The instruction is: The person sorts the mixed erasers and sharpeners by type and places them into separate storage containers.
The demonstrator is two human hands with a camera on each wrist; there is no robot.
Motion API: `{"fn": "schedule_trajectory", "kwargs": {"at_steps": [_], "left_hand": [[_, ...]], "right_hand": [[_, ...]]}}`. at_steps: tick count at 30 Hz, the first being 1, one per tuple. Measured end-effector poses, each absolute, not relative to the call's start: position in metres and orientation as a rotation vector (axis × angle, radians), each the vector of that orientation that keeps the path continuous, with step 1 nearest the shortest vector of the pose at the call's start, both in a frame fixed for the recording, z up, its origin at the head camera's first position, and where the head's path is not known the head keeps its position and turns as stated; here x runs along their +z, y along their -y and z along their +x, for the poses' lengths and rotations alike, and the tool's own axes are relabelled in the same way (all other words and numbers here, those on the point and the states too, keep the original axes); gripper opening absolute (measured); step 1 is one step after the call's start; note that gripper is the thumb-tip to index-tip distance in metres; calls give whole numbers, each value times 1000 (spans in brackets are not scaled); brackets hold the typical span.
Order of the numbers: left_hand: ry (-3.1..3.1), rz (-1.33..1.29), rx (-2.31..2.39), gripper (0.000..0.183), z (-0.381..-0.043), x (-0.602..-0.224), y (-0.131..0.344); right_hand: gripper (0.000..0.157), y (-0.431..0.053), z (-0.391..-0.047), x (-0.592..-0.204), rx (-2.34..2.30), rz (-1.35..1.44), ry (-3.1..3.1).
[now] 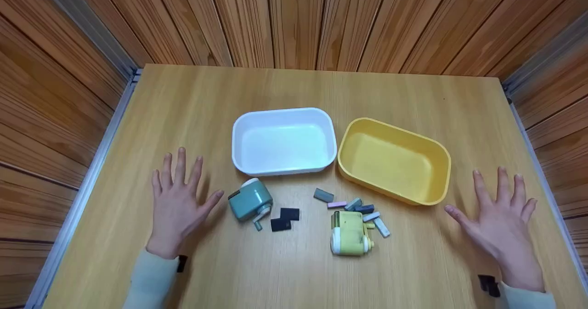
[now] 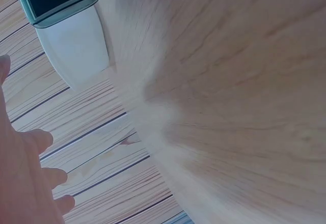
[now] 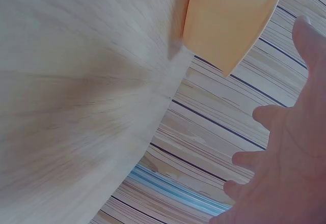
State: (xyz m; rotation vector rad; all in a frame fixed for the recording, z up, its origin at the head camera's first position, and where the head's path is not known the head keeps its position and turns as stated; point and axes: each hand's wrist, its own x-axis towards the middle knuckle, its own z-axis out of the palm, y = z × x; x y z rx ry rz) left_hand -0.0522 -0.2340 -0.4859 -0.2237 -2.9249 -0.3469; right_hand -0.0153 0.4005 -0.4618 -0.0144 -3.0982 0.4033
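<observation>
My left hand point(image 1: 177, 208) hovers over the table's left side, fingers straight and spread, holding nothing. Nearest to it is a teal hand-crank device point(image 1: 250, 199), resembling a pencil sharpener, with a white part and a small crank. On the right, my right hand point(image 1: 500, 226) is likewise spread and holds nothing; its thumb points toward the yellow bin point(image 1: 395, 161). Between the hands lie a pale yellow crank device point(image 1: 352, 235), several small blue, grey and pink sticks point(image 1: 337, 205), and two flat black squares point(image 1: 290, 214). The left wrist view shows the teal device point(image 2: 63, 0) up close.
A white bin point(image 1: 284, 141) sits beside the yellow bin, behind the small things. Wood-grain panels point(image 1: 294, 24) stand at the table's back and sides, with metal rails point(image 1: 87, 185) along the side edges.
</observation>
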Motion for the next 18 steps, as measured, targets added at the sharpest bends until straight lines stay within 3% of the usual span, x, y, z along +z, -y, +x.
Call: {"fn": "schedule_trajectory", "kwargs": {"at_steps": [18], "left_hand": [[2950, -223, -367, 92, -53, -483, 234]], "right_hand": [[96, -397, -18, -461, 405, 10, 3090]]}}
